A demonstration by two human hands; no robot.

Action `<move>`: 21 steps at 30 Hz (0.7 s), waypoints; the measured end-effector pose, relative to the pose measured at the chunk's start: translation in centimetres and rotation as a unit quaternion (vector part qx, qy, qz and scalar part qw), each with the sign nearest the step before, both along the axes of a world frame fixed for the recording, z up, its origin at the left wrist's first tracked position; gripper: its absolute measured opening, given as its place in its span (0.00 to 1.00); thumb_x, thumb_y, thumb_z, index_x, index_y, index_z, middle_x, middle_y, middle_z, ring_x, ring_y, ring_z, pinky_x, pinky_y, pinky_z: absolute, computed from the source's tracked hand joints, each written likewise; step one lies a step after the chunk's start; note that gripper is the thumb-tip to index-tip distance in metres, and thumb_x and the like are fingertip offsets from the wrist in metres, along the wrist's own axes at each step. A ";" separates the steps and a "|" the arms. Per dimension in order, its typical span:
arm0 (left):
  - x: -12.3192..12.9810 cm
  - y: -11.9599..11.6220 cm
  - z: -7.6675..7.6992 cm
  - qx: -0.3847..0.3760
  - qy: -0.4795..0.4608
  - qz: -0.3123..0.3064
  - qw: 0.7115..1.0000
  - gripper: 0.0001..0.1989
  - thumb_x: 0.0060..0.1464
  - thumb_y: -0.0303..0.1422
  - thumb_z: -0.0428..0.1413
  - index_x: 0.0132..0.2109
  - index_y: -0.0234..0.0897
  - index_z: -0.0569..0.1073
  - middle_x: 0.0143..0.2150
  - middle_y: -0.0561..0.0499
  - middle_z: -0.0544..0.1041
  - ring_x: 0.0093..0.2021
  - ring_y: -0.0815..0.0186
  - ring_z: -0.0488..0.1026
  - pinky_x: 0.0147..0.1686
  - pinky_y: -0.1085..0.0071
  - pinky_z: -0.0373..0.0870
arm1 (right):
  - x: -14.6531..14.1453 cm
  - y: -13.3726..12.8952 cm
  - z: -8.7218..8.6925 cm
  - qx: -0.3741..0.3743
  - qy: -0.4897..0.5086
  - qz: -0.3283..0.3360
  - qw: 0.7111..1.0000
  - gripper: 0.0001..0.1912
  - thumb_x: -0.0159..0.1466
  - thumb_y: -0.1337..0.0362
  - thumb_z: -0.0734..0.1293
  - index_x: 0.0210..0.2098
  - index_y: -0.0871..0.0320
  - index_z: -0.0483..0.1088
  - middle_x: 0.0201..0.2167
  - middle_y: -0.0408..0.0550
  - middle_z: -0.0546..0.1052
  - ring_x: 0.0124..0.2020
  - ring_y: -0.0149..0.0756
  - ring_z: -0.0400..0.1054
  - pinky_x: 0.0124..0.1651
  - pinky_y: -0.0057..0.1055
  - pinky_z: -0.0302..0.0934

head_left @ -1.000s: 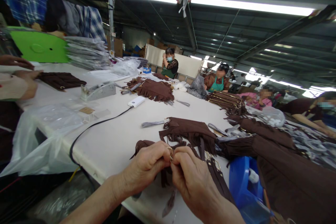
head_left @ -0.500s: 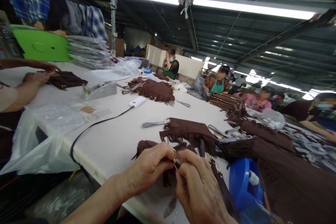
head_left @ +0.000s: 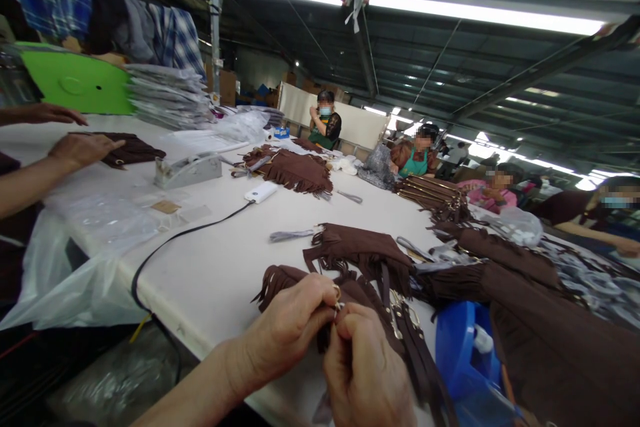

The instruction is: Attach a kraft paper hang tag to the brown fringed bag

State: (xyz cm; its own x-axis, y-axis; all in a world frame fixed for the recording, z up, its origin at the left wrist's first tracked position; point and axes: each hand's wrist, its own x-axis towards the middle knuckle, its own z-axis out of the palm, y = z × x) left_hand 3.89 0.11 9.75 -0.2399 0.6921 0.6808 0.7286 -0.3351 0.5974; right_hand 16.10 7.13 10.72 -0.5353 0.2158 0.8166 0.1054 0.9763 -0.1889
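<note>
In the head view my left hand (head_left: 293, 317) pinches a small gold-coloured metal ring (head_left: 337, 292) between thumb and forefinger. Fingers curled, my right hand (head_left: 367, 367) meets it just below the ring; whatever lies in its fingertips is hidden. Under and behind both hands is a dark brown fringed bag (head_left: 280, 280). Brown straps with gold-coloured metal fittings (head_left: 417, 347) run down beside my right hand. Another brown fringed piece (head_left: 363, 247) lies flat just beyond, with a grey wrapped strip (head_left: 290, 236) at its left.
A blue container (head_left: 463, 347) stands at the right, by a large pile of brown material (head_left: 560, 327). A black cord (head_left: 185, 233) crosses the white table (head_left: 220, 267) to a white device (head_left: 261, 192). At far left, a co-worker's hands (head_left: 80, 147) are over brown fabric. Other people sit further back.
My right hand has turned and drawn in lower, its fingers more tightly curled. My left hand still holds the ring, shifted slightly right. The co-worker's hands at far left have moved apart.
</note>
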 end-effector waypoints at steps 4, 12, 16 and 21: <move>0.1 0.1 -0.4 0.033 0.031 -0.003 0.999 0.08 0.57 0.22 0.47 0.39 0.40 0.62 0.37 0.54 0.69 0.39 0.72 0.68 0.40 0.81 0.66 | -0.1 -0.8 -0.2 -0.084 0.000 0.008 0.996 0.07 0.63 0.72 0.54 0.31 0.56 0.59 0.28 0.45 0.70 0.26 0.27 0.68 0.28 0.22 0.60; 0.2 1.0 -0.7 0.071 0.027 0.018 0.997 0.07 0.58 0.23 0.46 0.41 0.38 0.62 0.37 0.51 0.70 0.40 0.71 0.69 0.40 0.79 0.68 | -0.3 -1.9 -0.6 -0.170 0.023 0.004 0.985 0.07 0.63 0.70 0.56 0.29 0.55 0.58 0.24 0.42 0.68 0.25 0.26 0.65 0.30 0.21 0.59; 0.2 0.8 -0.4 0.075 0.047 -0.002 0.996 0.07 0.58 0.22 0.45 0.38 0.37 0.65 0.38 0.50 0.69 0.38 0.72 0.69 0.36 0.81 0.67 | 0.1 -2.1 -1.0 -0.209 0.033 0.028 0.977 0.07 0.61 0.72 0.57 0.29 0.56 0.59 0.25 0.41 0.69 0.25 0.25 0.64 0.30 0.19 0.59; 0.1 0.3 -0.4 0.094 0.025 -0.003 0.995 0.10 0.55 0.19 0.49 0.38 0.38 0.68 0.40 0.51 0.70 0.40 0.74 0.71 0.38 0.83 0.68 | 0.4 -2.9 -2.3 -0.223 0.054 0.047 0.972 0.10 0.61 0.75 0.56 0.27 0.55 0.56 0.24 0.40 0.66 0.24 0.24 0.62 0.28 0.20 0.58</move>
State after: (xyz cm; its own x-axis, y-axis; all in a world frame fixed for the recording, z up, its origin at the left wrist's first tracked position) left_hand 4.02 0.45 9.35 -0.1993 0.5519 0.8097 0.7538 -0.4416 0.4866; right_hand 16.51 4.24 8.46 -0.4865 0.5153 0.7055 -0.0235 0.7995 -0.6002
